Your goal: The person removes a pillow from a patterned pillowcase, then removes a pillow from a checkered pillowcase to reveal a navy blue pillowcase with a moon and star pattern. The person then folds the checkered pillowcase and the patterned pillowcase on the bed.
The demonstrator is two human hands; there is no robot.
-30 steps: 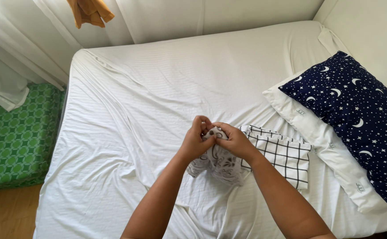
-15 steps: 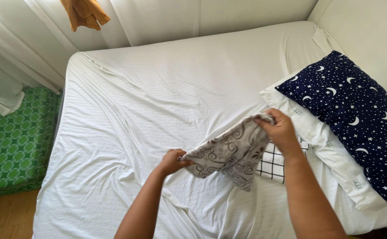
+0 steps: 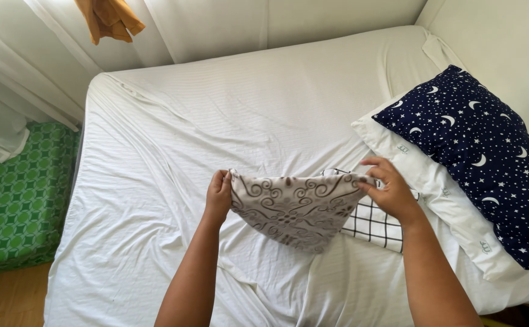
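Both hands are up over the bed (image 3: 216, 121), low in the centre of the frame, and a grey cloth (image 3: 292, 209) with a dark swirl pattern is stretched between them. The left hand (image 3: 218, 197) is closed on the cloth's left corner, fingers curled round the edge. The right hand (image 3: 388, 191) pinches the right corner between thumb and fingertips, the other fingers spread loose above it. The top edge of the cloth runs nearly level from one hand to the other, and the rest hangs down in a rounded sag, just above the sheet.

Right behind the cloth, lower right of centre, a white checked cloth (image 3: 373, 224) with thin dark lines lies flat on the bed, partly hidden by the grey one and by the right wrist. Further right, a white pillow (image 3: 452, 206) lies along the edge of the bed, and on top of it sits a dark blue pillow (image 3: 482, 145) printed with moons and stars, against the wall on the right side of the frame.

The sheet is white and creased, with folds running toward the bottom. Upper left, white curtains (image 3: 40, 79) hang down, with an orange garment (image 3: 110, 18) hanging at the very top. A green patterned mat (image 3: 16, 194) lies at the left edge, beside the bed, with a strip of wooden floor (image 3: 10, 300) below it.
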